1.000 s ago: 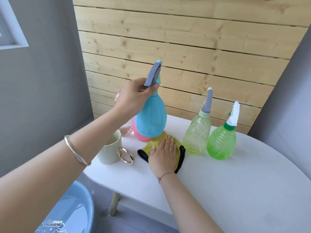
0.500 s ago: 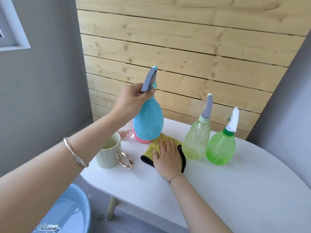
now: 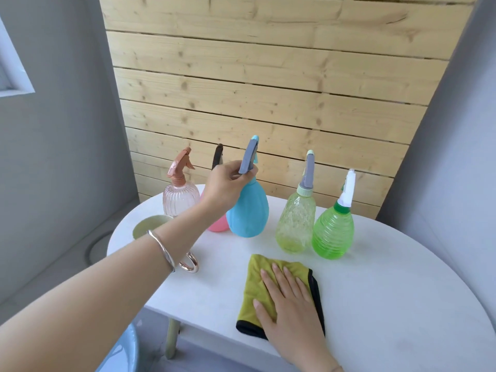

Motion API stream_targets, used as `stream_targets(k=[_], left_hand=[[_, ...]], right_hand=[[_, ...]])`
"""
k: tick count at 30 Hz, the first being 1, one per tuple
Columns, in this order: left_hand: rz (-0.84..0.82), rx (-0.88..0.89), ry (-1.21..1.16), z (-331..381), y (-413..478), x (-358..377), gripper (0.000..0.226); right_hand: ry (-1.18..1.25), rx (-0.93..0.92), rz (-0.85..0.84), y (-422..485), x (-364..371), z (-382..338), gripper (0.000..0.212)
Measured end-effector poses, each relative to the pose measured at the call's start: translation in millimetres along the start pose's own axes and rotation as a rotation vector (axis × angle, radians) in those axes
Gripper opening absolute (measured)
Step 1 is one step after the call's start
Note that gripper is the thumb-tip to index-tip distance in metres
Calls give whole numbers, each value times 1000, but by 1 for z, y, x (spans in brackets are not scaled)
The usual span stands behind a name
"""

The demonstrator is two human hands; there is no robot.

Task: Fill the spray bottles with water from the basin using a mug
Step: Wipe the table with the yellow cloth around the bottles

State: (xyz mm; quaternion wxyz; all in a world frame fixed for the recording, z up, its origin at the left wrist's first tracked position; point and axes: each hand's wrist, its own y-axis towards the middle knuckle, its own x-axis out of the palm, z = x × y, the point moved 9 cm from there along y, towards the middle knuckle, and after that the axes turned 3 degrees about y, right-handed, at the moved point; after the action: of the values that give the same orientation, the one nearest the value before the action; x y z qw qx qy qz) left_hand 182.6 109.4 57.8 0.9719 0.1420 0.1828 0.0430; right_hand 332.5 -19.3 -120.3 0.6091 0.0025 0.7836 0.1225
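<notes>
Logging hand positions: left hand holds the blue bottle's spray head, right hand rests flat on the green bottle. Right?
Not quite. The head view shows the right hand flat on the yellow cloth, not the green bottle. The left hand does hold the blue bottle by its spray head.

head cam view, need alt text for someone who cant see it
A person's left hand grips the neck of a blue spray bottle standing on a white table, while the right hand lies flat on a yellow-green cloth. Four more spray bottles and a mug stand alongside.
</notes>
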Motion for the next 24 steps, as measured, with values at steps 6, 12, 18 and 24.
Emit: stream_targets(k=[6,12,18,24], left_hand=[[-24,-37,52,-14,9,29,8],[-38,-36,73,-24,7,42,10],[-76,-47,103,-30,5,45,10],[-281,-64,335,-31,-8,41,64]], right_hand=[[5,-3,40,0,-5,-1,59],[7,-23,78,0,-7,-1,59],[10,-30,68,0,-8,-2,58],[-20,-27,50,-1,-7,1,57]])
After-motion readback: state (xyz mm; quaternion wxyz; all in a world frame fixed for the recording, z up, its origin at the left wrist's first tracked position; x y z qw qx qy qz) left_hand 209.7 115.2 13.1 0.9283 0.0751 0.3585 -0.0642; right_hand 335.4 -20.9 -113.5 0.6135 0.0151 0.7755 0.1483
